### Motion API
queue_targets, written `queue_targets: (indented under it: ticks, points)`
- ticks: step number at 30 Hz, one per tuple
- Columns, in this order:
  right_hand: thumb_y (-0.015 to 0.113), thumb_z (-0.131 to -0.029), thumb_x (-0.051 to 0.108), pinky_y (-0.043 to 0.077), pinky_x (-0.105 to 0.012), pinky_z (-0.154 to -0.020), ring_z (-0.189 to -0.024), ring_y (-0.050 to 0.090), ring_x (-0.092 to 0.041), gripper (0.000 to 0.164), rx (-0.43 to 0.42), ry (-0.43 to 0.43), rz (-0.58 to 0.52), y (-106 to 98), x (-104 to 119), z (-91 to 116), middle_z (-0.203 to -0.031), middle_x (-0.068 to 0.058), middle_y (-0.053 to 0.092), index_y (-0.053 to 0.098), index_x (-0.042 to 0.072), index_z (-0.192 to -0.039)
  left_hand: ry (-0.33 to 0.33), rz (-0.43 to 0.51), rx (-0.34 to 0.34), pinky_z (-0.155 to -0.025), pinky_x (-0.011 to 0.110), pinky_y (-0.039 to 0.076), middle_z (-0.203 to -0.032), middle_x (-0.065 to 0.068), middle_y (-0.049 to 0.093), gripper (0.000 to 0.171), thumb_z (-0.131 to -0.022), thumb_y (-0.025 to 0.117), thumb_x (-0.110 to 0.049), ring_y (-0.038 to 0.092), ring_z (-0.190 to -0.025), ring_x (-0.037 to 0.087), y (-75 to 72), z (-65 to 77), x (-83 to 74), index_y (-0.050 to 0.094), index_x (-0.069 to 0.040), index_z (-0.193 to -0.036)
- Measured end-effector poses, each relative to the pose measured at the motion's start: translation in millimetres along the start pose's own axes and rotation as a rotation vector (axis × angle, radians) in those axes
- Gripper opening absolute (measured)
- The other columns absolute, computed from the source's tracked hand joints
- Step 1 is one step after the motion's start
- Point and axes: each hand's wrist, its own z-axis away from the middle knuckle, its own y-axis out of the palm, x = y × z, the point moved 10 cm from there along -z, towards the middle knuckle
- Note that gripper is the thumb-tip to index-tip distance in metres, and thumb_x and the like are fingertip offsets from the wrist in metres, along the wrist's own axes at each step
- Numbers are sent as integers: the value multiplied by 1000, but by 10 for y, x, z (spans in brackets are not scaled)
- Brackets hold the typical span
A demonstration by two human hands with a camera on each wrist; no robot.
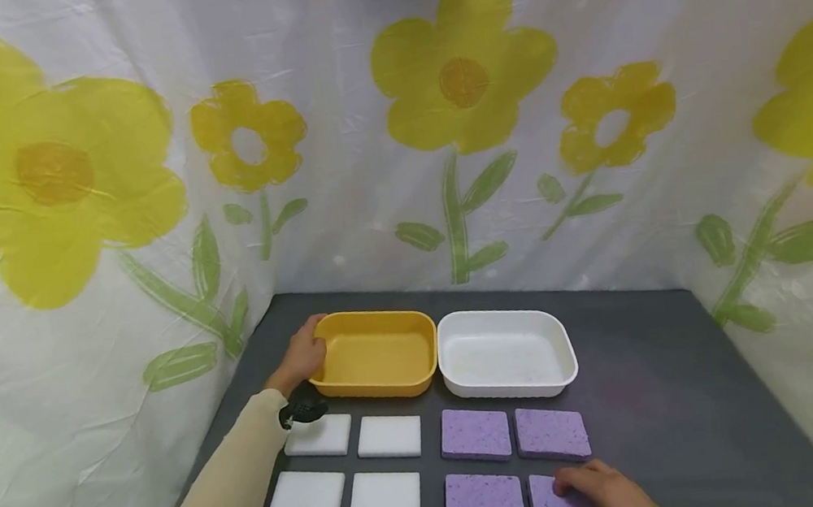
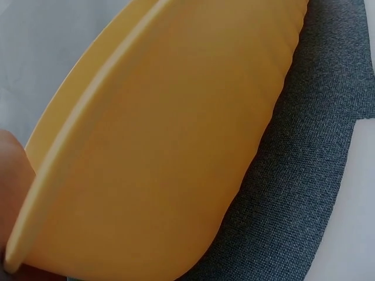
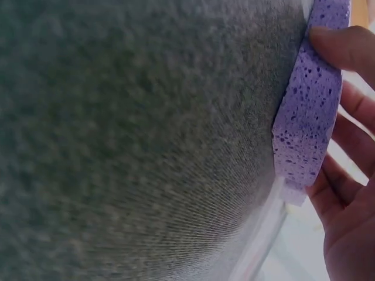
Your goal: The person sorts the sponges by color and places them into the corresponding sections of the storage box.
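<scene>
At the back left, my left hand [image 1: 303, 353] grips the left end of a yellow plastic basin [image 1: 379, 354], its thumb over the rim inside. The left wrist view shows the basin's outer wall [image 2: 158, 146] up close, with part of the hand at its rim. My right hand [image 1: 609, 491] is on the front right purple sponge [image 1: 548, 505]. In the right wrist view, the thumb presses one end of that speckled sponge [image 3: 307, 111] and the fingers reach around its upper side. Three more purple sponges [image 1: 475, 433] lie flat beside it.
A white basin [image 1: 507, 350] stands right of the yellow one, rims close together. Several white sponge blocks [image 1: 386, 496] lie in two rows on the dark tabletop [image 1: 646, 377], left of the purple ones. A flowered curtain [image 1: 353, 234] surrounds the table's back and sides.
</scene>
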Motion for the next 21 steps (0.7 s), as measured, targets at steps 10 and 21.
queue_targets:
  ticks: [10,21]
  points:
    - [102,-66,21,51,-24,-70,-94,58,-1,58,-43,-52,7,-24,61,18,-105,12,67,71,28,-115,16,-19,-13,-94,50,57,-151,29,57,55,-112,37,-5,68,-110,35,-23,-15,-15,34,-4,-167]
    - [102,-66,18,53,-22,-76,-95,61,-1,60,-21,-86,91,-220,200,18,-109,15,69,71,26,-117,1,-35,22,-94,49,57,-153,28,55,55,-113,37,-7,66,-112,34,16,-34,-3,33,-6,-168]
